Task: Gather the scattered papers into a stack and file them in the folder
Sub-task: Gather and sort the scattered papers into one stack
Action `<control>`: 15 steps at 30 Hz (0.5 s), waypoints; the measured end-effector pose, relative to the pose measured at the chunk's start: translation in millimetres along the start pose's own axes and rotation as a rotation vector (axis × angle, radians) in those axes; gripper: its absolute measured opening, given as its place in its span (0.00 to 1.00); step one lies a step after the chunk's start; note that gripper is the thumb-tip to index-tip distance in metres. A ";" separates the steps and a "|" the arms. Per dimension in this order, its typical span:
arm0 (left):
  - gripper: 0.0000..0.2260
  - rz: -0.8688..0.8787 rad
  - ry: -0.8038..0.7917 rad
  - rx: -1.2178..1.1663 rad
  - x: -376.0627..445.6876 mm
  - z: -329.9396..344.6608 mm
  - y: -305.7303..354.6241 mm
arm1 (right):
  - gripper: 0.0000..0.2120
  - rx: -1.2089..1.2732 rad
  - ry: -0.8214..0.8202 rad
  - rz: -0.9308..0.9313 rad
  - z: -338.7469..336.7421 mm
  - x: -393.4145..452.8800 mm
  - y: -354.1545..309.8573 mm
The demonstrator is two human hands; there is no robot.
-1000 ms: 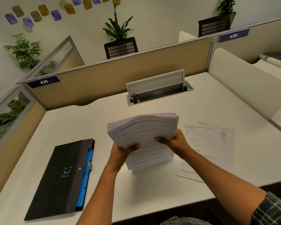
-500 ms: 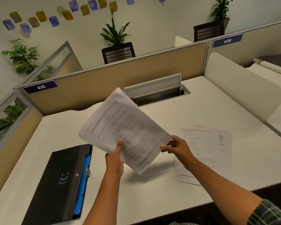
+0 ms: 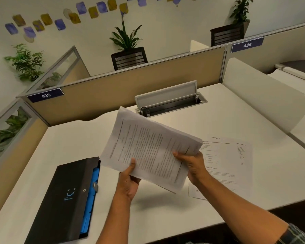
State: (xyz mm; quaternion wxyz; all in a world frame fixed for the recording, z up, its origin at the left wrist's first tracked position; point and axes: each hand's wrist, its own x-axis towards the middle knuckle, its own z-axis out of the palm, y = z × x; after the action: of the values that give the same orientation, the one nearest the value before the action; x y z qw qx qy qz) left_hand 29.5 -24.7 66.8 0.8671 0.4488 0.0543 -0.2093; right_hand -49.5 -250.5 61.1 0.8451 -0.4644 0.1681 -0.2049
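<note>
A thick stack of printed papers (image 3: 148,147) hangs tilted above the middle of the white desk (image 3: 165,213). My left hand (image 3: 128,180) grips its lower edge with the thumb on top. My right hand (image 3: 192,164) holds the stack's right side. More loose printed sheets (image 3: 231,166) lie flat on the desk to the right, partly hidden by my right hand. The black folder (image 3: 67,199) lies closed at the front left, with blue dividers (image 3: 91,199) showing along its right edge.
An open cable tray with a raised lid (image 3: 167,101) sits at the back of the desk. Tan partition panels (image 3: 123,92) close the back and left. A white divider (image 3: 264,95) stands on the right.
The stack went from upright in both hands to tilted and swung up left under my left hand alone; now it has come back right and my right hand grips it again.
</note>
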 end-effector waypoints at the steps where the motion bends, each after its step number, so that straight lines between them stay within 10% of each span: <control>1: 0.27 0.006 0.006 0.007 1.2 -11.9 9.7 | 0.17 -0.041 0.007 -0.036 -5.5 -1.0 -1.6; 6: 0.15 0.017 -0.006 0.374 3.2 -54.2 52.6 | 0.15 -0.291 -0.019 -0.163 -26.8 -1.0 -21.0; 11: 0.31 -0.014 -0.132 0.804 2.2 -43.4 54.3 | 0.15 -0.442 -0.117 -0.156 -34.1 6.9 -36.0; 15: 0.22 0.095 -0.096 0.817 4.3 -25.0 41.5 | 0.15 -0.525 -0.232 -0.164 -30.3 14.0 -46.8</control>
State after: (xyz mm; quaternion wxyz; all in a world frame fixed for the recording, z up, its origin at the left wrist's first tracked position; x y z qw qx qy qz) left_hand 52.8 15.1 82.1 0.6278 0.7478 -0.0945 -0.1941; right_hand -60.7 -301.9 84.3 0.6901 -0.6995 0.0797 -0.1677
